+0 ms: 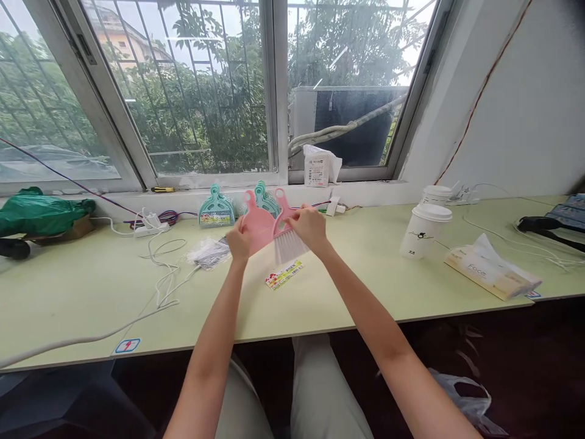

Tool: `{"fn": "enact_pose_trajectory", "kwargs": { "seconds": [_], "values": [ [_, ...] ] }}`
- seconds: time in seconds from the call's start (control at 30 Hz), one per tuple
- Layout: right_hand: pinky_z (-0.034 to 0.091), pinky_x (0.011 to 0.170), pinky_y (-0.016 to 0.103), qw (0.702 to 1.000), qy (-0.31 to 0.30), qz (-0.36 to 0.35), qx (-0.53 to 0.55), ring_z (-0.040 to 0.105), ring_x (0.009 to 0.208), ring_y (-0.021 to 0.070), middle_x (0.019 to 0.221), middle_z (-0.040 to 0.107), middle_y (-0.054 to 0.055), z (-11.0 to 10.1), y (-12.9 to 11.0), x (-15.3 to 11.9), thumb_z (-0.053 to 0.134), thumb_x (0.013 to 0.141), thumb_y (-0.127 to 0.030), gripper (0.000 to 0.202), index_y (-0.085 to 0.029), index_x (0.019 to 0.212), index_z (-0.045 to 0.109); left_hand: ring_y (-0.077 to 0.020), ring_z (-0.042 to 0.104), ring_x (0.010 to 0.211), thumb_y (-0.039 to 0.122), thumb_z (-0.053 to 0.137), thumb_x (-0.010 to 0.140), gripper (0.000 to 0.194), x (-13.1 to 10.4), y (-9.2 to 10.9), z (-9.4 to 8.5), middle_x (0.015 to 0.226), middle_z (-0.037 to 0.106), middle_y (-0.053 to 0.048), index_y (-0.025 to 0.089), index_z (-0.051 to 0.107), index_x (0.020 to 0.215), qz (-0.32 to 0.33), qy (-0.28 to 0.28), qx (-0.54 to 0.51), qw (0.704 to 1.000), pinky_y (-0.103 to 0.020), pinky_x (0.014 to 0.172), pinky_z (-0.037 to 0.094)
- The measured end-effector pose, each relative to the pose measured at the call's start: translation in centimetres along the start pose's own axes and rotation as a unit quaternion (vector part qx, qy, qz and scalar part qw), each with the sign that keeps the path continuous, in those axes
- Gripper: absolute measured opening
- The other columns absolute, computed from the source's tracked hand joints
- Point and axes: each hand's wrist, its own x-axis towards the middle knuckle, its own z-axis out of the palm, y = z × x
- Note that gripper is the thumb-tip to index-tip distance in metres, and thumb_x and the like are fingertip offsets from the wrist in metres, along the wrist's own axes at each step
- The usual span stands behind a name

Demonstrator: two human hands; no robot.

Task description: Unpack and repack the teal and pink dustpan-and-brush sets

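Above the pale green table, my left hand (238, 241) grips the left edge of a pink dustpan (258, 224). My right hand (311, 228) is closed on a pink brush (282, 210) with pale bristles, held against the dustpan's right side. The bristles point down. Under them, a yellow printed label card (284, 275) lies on the table. Behind, near the window wall, stand a green dustpan and brush set (216, 206) and more green sets (265, 198), partly hidden by the pink dustpan. Crumpled clear plastic wrapping (208, 252) lies left of my left hand.
White cables (167, 274) and a power strip (150, 228) lie at left, near a green bag (41, 210). Two white cups (423, 231), a tissue pack (491, 268) and black straps (548, 225) are at right. A paper pack (319, 169) stands on the sill.
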Motion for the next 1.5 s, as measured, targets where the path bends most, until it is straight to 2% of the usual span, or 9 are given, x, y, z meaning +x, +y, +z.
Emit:
{"fn": "enact_pose_trajectory", "kwargs": {
  "seconds": [0.1,0.27,0.33,0.53,0.77,1.03,1.27,1.4,1.5],
  "values": [
    [0.046,0.073,0.033,0.996,-0.048,0.023,-0.075,0.066,0.086,0.0254,0.094,0.069,0.014,0.4,3.6,1.3,0.069,0.083,-0.048,0.032,-0.017,0.079,0.076,-0.0294,0.063,0.099,0.014,0.058,0.076,0.039,1.3,-2.8,-0.3,0.108,0.07,-0.013,0.018,0.067,0.113,-0.082,-0.001,0.031,0.996,-0.034,0.087,0.044],
    [0.049,0.077,0.035,0.957,-0.195,0.075,-0.2,0.068,0.094,0.0296,0.094,0.071,0.021,4.7,9.3,3.2,0.076,0.075,-0.021,0.016,-0.011,0.087,0.073,-0.0289,0.063,0.087,0.016,0.059,0.076,0.007,-0.4,-5.8,1.6,0.08,0.068,-0.01,0.018,0.066,0.075,-0.162,-0.127,0.043,0.978,-0.035,0.081,0.044],
    [0.05,0.079,0.035,0.942,-0.239,0.083,-0.22,0.068,0.097,0.0288,0.096,0.071,0.019,6.5,10.3,3.2,0.078,0.07,-0.017,0.019,-0.012,0.088,0.072,-0.0289,0.063,0.085,0.028,0.057,0.083,0.019,-1.2,-6.4,2.3,0.076,0.067,-0.012,0.018,0.063,0.068,-0.178,-0.157,0.076,0.968,-0.035,0.079,0.043],
    [0.049,0.082,0.032,0.916,-0.306,0.086,-0.246,0.067,0.101,0.0276,0.101,0.071,0.016,9.6,11.1,2.3,0.08,0.068,-0.022,0.033,-0.013,0.098,0.071,-0.0312,0.058,0.112,0.047,0.018,0.1,0.062,-1.5,-6.8,2.0,0.111,0.065,-0.023,0.012,0.069,0.096,-0.094,-0.178,0.26,0.944,-0.038,0.092,0.042],
    [0.047,0.075,0.029,0.912,-0.317,0.108,-0.236,0.067,0.1,0.0249,0.103,0.071,0.014,9.6,13.1,2.1,0.073,0.075,-0.039,0.036,-0.017,0.104,0.072,-0.0306,0.064,0.099,0.042,0.044,0.095,0.037,-1.6,-6.1,1.6,0.104,0.067,-0.02,0.013,0.067,0.1,-0.082,-0.232,0.326,0.913,-0.036,0.08,0.047],
    [0.041,0.063,0.026,0.937,-0.327,-0.007,-0.124,0.067,0.085,0.0191,0.095,0.074,0.004,9.6,7.8,3.8,0.061,0.083,-0.051,0.032,-0.026,0.097,0.076,-0.0279,0.065,0.092,0.028,0.044,0.094,0.03,-3.1,-5.1,3.3,0.097,0.069,-0.019,0.011,0.069,0.093,-0.06,-0.279,0.31,0.907,-0.033,0.077,0.046],
    [0.042,0.073,0.028,0.916,-0.334,-0.125,-0.185,0.067,0.092,0.0247,0.097,0.073,0.014,12.9,1.1,3.3,0.071,0.078,-0.029,0.015,-0.018,0.086,0.077,-0.024,0.064,0.089,0.037,0.03,0.101,0.044,-4.1,-3.3,3.4,0.096,0.068,-0.013,0.016,0.067,0.091,0.121,-0.366,0.322,0.865,-0.033,0.077,0.046],
    [0.044,0.074,0.026,0.914,-0.333,-0.159,-0.168,0.068,0.089,0.0221,0.096,0.074,0.011,13.5,1.0,3.1,0.066,0.084,-0.03,0.016,-0.022,0.09,0.078,-0.0244,0.057,0.106,0.03,0.047,0.096,0.023,-3.0,-3.8,1.9,0.112,0.062,-0.012,0.017,0.062,0.108,0.234,-0.284,0.34,0.865,-0.034,0.084,0.045],
    [0.044,0.073,0.026,0.909,-0.348,-0.167,-0.16,0.067,0.089,0.0214,0.096,0.074,0.008,13.4,1.9,3.2,0.07,0.082,-0.033,0.018,-0.025,0.096,0.077,-0.027,0.051,0.115,0.018,0.06,0.087,0.033,-2.2,-5.0,1.4,0.125,0.056,-0.012,0.018,0.057,0.12,0.299,-0.249,0.356,0.85,-0.038,0.091,0.044]
  ]
}}
